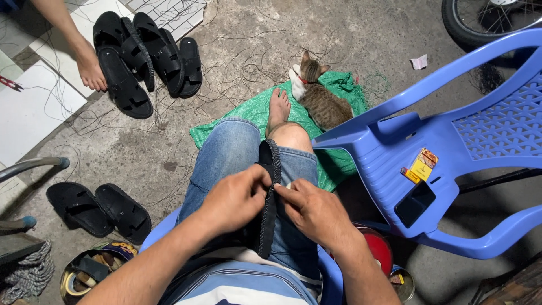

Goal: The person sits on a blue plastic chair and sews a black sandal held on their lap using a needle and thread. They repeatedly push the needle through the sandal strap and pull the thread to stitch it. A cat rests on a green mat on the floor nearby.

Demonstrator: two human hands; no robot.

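Rough grey concrete floor [350,34], littered with thin dark thread offcuts; white tiles at the far left edge. Seated person in blue denim shorts [226,152], viewed from above.

Black rubber sandal sole with stitched edge [269,197] stands on its edge on the lap, running lengthwise between the two hands. Left hand [234,200]: fingers curled shut around the sole's left side, thumb pressed at the rim. Right hand [313,212]: fingertips pinched closed on the sole's right rim, apparently on something small and pale; too small to tell if it is a needle or thread.

Around the fingers: beyond them, the person's bare foot [278,107] rests on a crumpled green plastic sheet [254,113], with a tabby cat [319,96] lying just beside it. Right of the fingers, an overturned blue plastic chair [451,141] carries a small yellow carton [422,165] and a dark phone [415,204]. Left of them, a pair of finished black sandals [99,209]; farther off, a pile of black sandals [147,56] near another person's bare foot [90,68].

Risk, judged: the narrow sole is balanced on edge, so an uneven pull could twist it out of the pinch. The right fingertips sit on the stitch line; a slip there could prick them. Loose threads could tangle. The cat, if it stirs, may jog the leg
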